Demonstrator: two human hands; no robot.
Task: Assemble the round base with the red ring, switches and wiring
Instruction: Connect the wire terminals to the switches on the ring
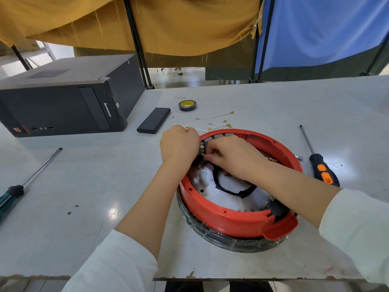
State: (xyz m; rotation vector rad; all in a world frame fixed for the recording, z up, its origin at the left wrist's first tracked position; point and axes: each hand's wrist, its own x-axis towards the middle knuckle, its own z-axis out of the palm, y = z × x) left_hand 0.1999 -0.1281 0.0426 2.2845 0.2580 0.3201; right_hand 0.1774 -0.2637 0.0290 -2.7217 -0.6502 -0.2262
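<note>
The right hand (229, 157) reached down inside the red ring (221, 220), its fingertips pinching at a small black switch (201, 150) with brass tabs, seated against the ring's far-left inner wall. The left hand (179, 144) was curled into a loose fist just outside that same wall, pressed against the rim; whether it gripped the thin white wire (199, 130) running out behind it could not be told.

The switch lay directly between the two hands, the right one nearer and working from inside, the left bracing from outside. Any push on a connector would likely run across the wall, from one hand toward the other.

The ring sat on the round base (210, 232), whose silver floor held a black wire loop (223, 187) and a second black switch (275, 207) at the near-right rim. A row of grey buttons (219, 136) lined the far wall.

Beyond the ring, spare white wires (214, 116) with brass ends lay on the table (84, 186), near a roll of tape (187, 105). An orange-handled screwdriver (324, 171) lay to the right, a green-handled screwdriver (12, 194) far left.
</note>
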